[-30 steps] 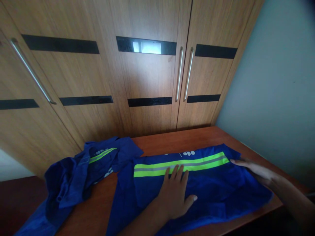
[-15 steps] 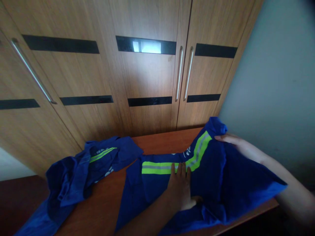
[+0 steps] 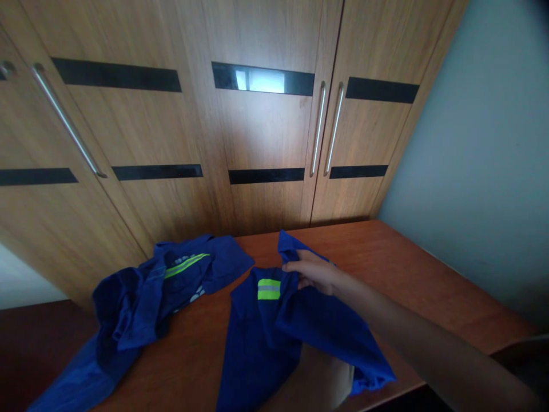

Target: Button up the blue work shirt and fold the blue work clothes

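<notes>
A blue work shirt with a yellow-green reflective stripe lies on the brown wooden table. My right hand is closed on the shirt's right edge and holds it over the middle of the garment, so the right half drapes leftward over the rest. My left hand is under the lifted cloth near the front edge; only part of it shows and its fingers are hidden.
A second blue garment with a reflective stripe lies crumpled on the table's left side. Wooden wardrobe doors with metal handles stand right behind the table. A grey wall borders the right.
My right hand lifted the shirt's right end and carried it left across the middle. My left hand, flat on the shirt before, is now covered by the folded cloth.
</notes>
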A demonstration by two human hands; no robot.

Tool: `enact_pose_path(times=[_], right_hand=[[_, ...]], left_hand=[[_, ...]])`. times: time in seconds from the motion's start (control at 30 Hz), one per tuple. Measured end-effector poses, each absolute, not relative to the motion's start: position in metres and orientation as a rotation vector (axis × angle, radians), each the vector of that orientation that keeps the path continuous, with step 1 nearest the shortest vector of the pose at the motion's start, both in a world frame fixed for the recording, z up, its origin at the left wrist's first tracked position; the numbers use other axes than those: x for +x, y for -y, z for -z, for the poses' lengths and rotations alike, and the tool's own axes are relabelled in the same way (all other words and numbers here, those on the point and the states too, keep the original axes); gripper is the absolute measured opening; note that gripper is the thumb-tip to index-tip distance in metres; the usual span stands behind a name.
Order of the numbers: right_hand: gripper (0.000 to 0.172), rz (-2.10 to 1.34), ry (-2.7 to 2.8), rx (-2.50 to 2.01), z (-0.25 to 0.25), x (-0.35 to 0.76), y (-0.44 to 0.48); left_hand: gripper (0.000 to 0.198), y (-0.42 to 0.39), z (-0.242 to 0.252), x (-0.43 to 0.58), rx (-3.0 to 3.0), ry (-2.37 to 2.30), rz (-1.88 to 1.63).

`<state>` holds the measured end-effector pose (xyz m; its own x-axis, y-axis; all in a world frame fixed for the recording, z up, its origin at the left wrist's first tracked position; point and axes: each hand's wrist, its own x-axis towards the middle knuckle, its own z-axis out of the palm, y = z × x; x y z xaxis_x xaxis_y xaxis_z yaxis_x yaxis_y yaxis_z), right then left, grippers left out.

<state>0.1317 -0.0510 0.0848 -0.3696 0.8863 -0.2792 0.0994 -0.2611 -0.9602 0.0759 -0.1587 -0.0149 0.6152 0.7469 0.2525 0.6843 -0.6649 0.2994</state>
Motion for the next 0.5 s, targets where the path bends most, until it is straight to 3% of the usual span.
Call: enact_pose_path(times=[0.2, 0.43, 0.5], right_hand=[[0.018, -1.747, 1.18, -1.136, -0.098, 0.161, 0.049], [0.009, -1.73, 1.025, -1.129, -0.127, 0.203, 0.053], [0.013, -1.712, 1.047, -1.177, -0.129, 0.216, 0.052]], left_hand=[[0.044, 0.187, 0.035, 0.079, 2.646, -1.118, -0.414], [0.053, 0.205, 0.063, 0.088, 2.5, -1.08, -0.757], [0.05, 0.209, 0.068, 0.092, 2.542, -1.064, -0.797]])
